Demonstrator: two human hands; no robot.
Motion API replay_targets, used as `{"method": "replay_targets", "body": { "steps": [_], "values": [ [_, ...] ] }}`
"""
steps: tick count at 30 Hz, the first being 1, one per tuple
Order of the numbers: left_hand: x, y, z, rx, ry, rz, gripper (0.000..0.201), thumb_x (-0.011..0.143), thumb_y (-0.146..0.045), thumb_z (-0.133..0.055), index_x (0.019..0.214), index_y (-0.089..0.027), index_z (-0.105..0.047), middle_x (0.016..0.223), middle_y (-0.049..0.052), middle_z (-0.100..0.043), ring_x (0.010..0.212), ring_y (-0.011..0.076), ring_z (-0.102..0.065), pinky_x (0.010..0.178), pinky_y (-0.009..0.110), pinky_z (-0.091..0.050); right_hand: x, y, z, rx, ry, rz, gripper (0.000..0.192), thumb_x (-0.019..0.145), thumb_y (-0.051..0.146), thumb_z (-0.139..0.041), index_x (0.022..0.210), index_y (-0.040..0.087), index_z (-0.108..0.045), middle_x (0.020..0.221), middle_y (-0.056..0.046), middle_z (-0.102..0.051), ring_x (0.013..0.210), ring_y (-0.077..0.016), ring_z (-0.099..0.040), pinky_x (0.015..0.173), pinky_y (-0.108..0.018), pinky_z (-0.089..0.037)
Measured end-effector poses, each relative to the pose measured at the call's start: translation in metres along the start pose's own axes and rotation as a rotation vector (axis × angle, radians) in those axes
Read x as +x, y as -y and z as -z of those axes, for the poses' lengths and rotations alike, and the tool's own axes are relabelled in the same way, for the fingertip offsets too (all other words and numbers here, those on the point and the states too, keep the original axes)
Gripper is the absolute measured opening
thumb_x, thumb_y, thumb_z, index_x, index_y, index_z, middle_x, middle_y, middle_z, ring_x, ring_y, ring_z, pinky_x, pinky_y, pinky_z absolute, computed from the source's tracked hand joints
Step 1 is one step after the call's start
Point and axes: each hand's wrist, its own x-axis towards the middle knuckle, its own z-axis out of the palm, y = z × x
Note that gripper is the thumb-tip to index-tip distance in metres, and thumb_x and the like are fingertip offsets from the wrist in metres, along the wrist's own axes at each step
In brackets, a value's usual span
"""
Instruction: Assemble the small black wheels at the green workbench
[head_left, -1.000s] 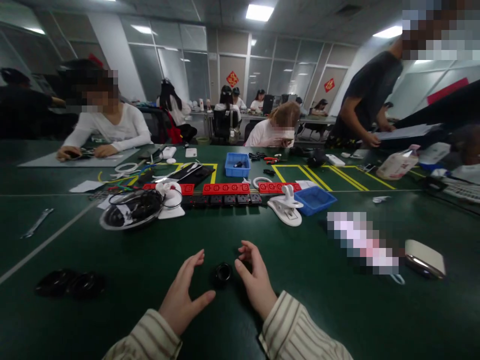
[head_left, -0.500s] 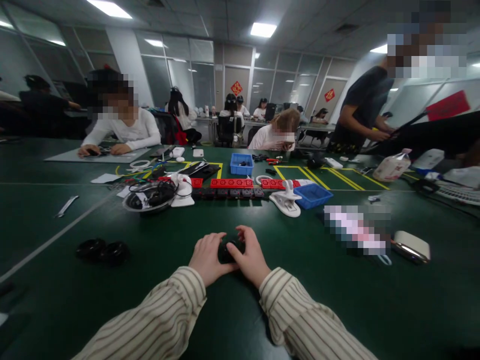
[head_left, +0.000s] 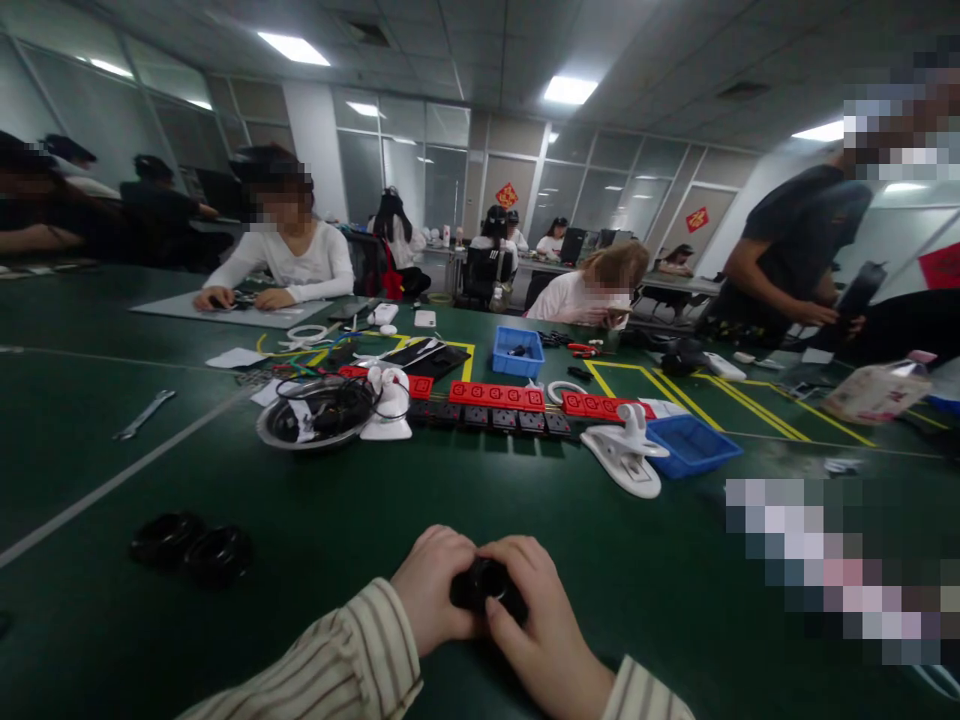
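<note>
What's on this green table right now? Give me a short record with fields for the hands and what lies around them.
left hand: closed on the small black ring part
right hand: closed on the same part
left of the hands: two black rings lying on the green table
farther back: metal bowl of cables, red power strips, blue bin

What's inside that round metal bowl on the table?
The metal bowl holds a tangle of black cables and a white scrap. Whatever lies beneath them is covered.
</note>
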Motion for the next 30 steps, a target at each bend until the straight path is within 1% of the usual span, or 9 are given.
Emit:
{"method": "replay_targets", "body": {
  "steps": [2,4,8,10,14,18,23,27,30],
  "values": [
    [-0.002,0.002,-0.001,-0.047,-0.011,-0.013,0.039,0.056,-0.025,-0.072,0.092,-0.019,-0.059,0.087,0.001,-0.061,0.082,0.0197,-0.053,0.082,0.035,-0.038,-0.001,0.000,0.002,0.064,0.028,0.016,0.030,0.081,0.025,-0.044,0.111,0.022,-0.049,0.106,-0.005,-0.049,0.101,-0.0188,-0.045,0.089,-0.033,-0.036],
    [-0.003,0.003,-0.003,-0.053,-0.042,-0.023,0.057,0.056,-0.028,-0.073,0.109,-0.020,-0.052,0.098,0.003,-0.059,0.090,0.0220,-0.052,0.086,0.038,-0.038,-0.004,-0.003,0.001,0.112,-0.004,0.003,0.036,0.083,0.032,-0.046,0.117,0.021,-0.045,0.112,-0.006,-0.046,0.105,-0.0194,-0.044,0.092,-0.033,-0.036],
    [-0.006,0.003,-0.007,0.005,-0.101,-0.003,0.081,0.048,-0.039,-0.076,0.120,-0.019,-0.043,0.114,0.008,-0.051,0.105,0.0283,-0.045,0.096,0.044,-0.032,-0.007,-0.010,-0.007,0.128,-0.141,-0.092,0.045,0.078,0.045,-0.054,0.112,0.018,-0.043,0.104,-0.008,-0.048,0.095,-0.0193,-0.048,0.083,-0.029,-0.041],
    [-0.007,0.001,-0.008,0.025,-0.121,0.024,0.075,0.046,-0.041,-0.076,0.111,-0.019,-0.048,0.108,0.009,-0.052,0.102,0.0289,-0.045,0.094,0.044,-0.034,-0.005,-0.012,-0.013,0.144,-0.194,-0.162,0.044,0.074,0.046,-0.057,0.104,0.017,-0.045,0.092,-0.006,-0.049,0.084,-0.0177,-0.049,0.074,-0.027,-0.042],
    [-0.006,-0.006,-0.005,0.087,-0.176,0.086,0.044,0.049,-0.035,-0.072,0.085,-0.017,-0.054,0.087,0.006,-0.054,0.086,0.0248,-0.049,0.083,0.041,-0.039,0.002,-0.009,-0.023,0.143,-0.279,-0.288,0.035,0.067,0.038,-0.061,0.090,0.016,-0.045,0.077,-0.002,-0.048,0.071,-0.0146,-0.047,0.064,-0.024,-0.040],
    [-0.004,-0.005,-0.002,0.140,-0.148,0.098,0.026,0.055,-0.028,-0.068,0.074,-0.016,-0.055,0.077,0.003,-0.055,0.078,0.0221,-0.050,0.080,0.038,-0.039,0.007,-0.003,-0.025,0.073,-0.251,-0.325,0.024,0.065,0.029,-0.062,0.078,0.015,-0.046,0.075,-0.001,-0.048,0.069,-0.0137,-0.045,0.062,-0.024,-0.038],
    [-0.001,-0.001,-0.001,0.170,-0.095,0.032,0.026,0.058,-0.032,-0.071,0.076,-0.016,-0.059,0.076,0.003,-0.059,0.077,0.0216,-0.052,0.078,0.035,-0.040,0.008,0.000,-0.020,0.070,-0.221,-0.187,0.016,0.070,0.021,-0.051,0.084,0.015,-0.054,0.083,-0.004,-0.053,0.080,-0.0167,-0.049,0.074,-0.029,-0.039],
    [0.000,-0.001,-0.001,0.205,-0.069,0.007,0.032,0.062,-0.041,-0.070,0.080,-0.016,-0.061,0.076,0.003,-0.060,0.079,0.0233,-0.054,0.079,0.037,-0.040,0.006,0.000,-0.018,0.064,-0.172,-0.067,0.027,0.069,0.011,-0.039,0.087,0.016,-0.059,0.089,-0.005,-0.056,0.090,-0.0177,-0.049,0.082,-0.032,-0.039],
    [-0.002,-0.001,-0.002,0.199,-0.081,-0.004,0.040,0.061,-0.044,-0.070,0.088,-0.016,-0.060,0.081,0.004,-0.059,0.081,0.0241,-0.054,0.080,0.038,-0.040,0.003,-0.002,-0.019,0.030,-0.179,-0.045,0.028,0.074,0.014,-0.040,0.097,0.017,-0.057,0.099,-0.006,-0.054,0.097,-0.0186,-0.047,0.088,-0.033,-0.038]
  ]
}}
